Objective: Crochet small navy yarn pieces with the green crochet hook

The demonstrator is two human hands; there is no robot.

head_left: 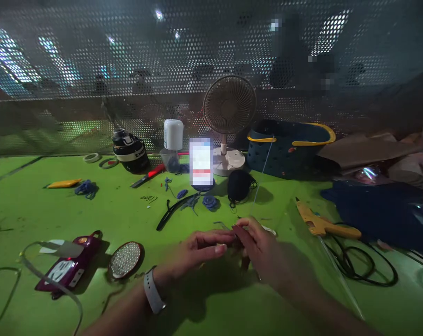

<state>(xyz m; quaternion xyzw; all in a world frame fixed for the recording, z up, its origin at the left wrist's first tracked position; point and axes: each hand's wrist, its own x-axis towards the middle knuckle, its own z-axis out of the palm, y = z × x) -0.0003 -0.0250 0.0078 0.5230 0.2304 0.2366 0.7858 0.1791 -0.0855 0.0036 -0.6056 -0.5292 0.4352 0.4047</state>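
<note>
Over the middle of the green table, my left hand (206, 249) and my right hand (262, 249) meet at the fingertips. The thumb and forefinger of my right hand are pinched together by the left fingertips. Something small and dark between the hands is mostly hidden, too dim to name. My left fingers are bent toward it, with the thumb alongside. A pale thread (263, 170) runs from the dark blue basket (284, 156) down toward my hands. Beyond them lie a black yarn ball (239, 185) and a small blue crocheted piece (210, 201).
A yellow glue gun (323, 226) with its cord lies right. On the left are a maroon power strip (69, 266), a round studded mirror (126, 260) and a red utility knife (151, 173). Behind stand a fan (230, 105), a lit phone (201, 163) and a black bottle (129, 151).
</note>
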